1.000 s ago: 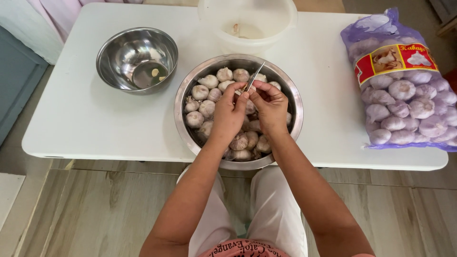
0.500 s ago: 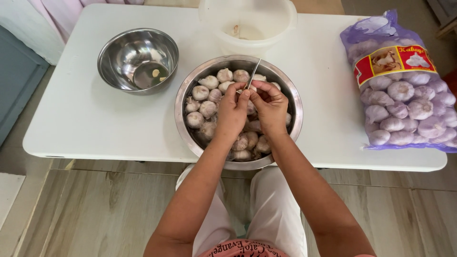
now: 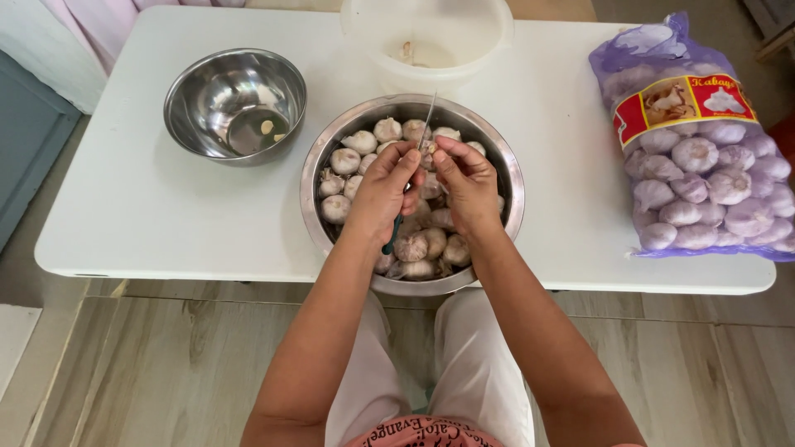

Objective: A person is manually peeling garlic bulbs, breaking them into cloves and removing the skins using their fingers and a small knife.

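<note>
Left hand [image 3: 383,189] grips thin green-handled knife [image 3: 428,112]; right hand [image 3: 469,184] pinches small garlic piece [image 3: 429,154] over big steel bowl [image 3: 315,161] full of white garlic bulbs [image 3: 345,160].

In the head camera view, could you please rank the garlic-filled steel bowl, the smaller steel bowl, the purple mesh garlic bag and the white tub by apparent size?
1. Garlic-filled steel bowl and purple mesh garlic bag: look alike.
2. Smaller steel bowl.
White tub: cut off by the frame's top edge, so unsure.
</note>
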